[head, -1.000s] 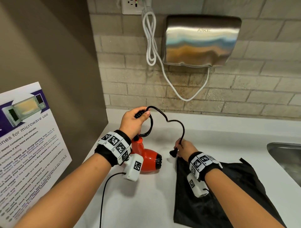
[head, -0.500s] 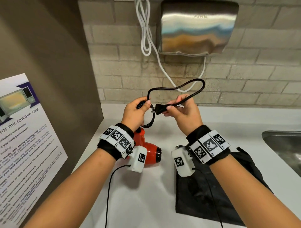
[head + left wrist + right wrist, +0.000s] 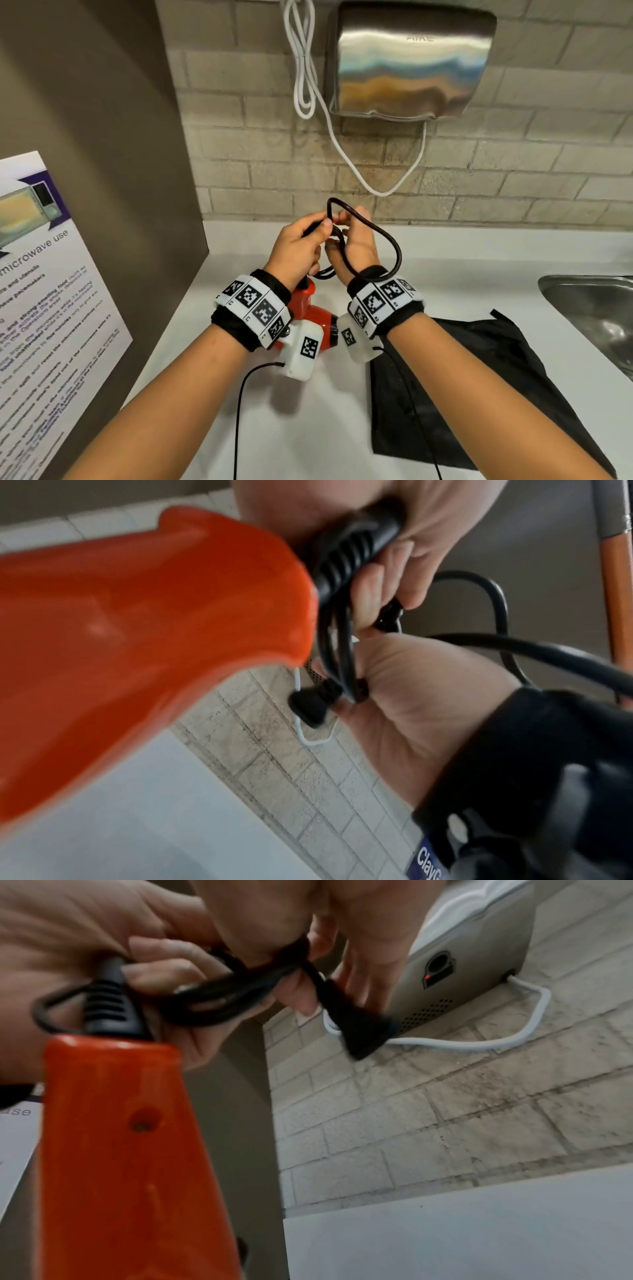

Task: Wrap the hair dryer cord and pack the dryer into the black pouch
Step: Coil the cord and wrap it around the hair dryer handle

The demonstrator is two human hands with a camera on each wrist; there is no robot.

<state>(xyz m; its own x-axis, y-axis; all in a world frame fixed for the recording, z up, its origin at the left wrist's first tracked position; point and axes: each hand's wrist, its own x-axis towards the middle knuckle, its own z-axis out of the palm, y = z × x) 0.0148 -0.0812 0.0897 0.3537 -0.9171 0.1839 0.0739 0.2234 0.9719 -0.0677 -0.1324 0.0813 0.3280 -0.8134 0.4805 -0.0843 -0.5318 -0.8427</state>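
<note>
Cord (image 3: 383, 240) black, looped, bunched in both hands above orange dryer (image 3: 308, 313).

On the counter (image 3: 445, 274), the hair dryer (image 3: 308, 315) lies at nine o'clock of the pouch (image 3: 479, 377); the sink (image 3: 596, 308) is at three.

White counter (image 3: 462, 274), black pouch (image 3: 479, 377) lying flat on it

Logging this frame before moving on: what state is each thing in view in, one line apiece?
Hair dryer: unpacked, beside the pouch.
Black cord: partly coiled, one loop loose.
Plug: free, hanging from the bundle.
Black pouch: flat on the counter.
Left hand: grips the coils.
Right hand: holds the cord.
Hand dryer: wall-mounted, red light on.
</note>
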